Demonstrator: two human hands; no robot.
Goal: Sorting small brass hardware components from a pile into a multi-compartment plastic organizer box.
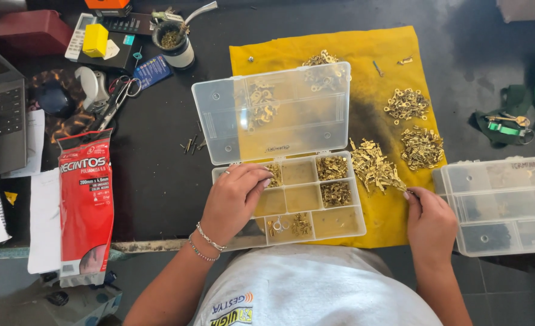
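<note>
I look down on a dark counter, and most of its middle is covered by a yellow cloth. The cloth carries everything small, so if somebody pulls or bumps it, I think all the sorted heaps would slide together.

At the near edge of the cloth lies an open clear organizer box, its lid folded back flat toward the far edge. The near edge of the box reaches almost to the near edge of the counter. A push from the wrist could, in my judgement, tip it off and empty all compartments at once. A second clear box stands at the right edge, shut as far as I can see.

On the cloth, right of the open box, are heaps of brass terminals, and two more heaps lie further right. They are near each other, so different kinds may mix easily.

My left hand rests over the left compartments of the open box, fingers curled down into the row nearest the hinge; whether they pinch a piece I cannot tell. My right hand is half closed at the near end of the nearest heap, the fingertips touching the terminals. A piece so small could slip from the fingers and fall in the wrong compartment, or roll from the cloth onto the dark counter where it is hard to find.
</note>
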